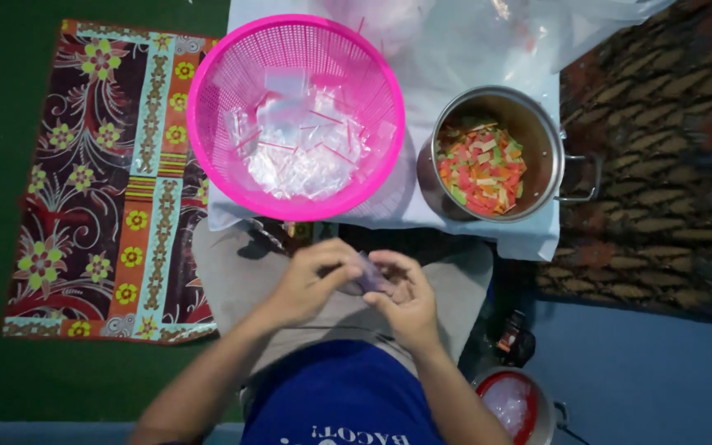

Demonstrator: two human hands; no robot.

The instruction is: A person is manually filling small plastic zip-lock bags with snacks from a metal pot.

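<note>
My left hand (311, 280) and my right hand (405, 298) meet over my lap, both pinching a small clear plastic bag (366, 276) between the fingertips. Just beyond them stands a pink plastic basket (208, 124) filled with small clear bags that have red strips. To its right sits a steel pot (537, 124) holding colourful red, orange, green and white snack pieces (481, 169).
A white plastic sheet (471, 58) lies under the basket and pot. A patterned floral mat (100, 181) spreads to the left, a brown rug (661, 148) to the right. A small red-rimmed pot (517, 404) and a dark object (514, 342) sit by my right side.
</note>
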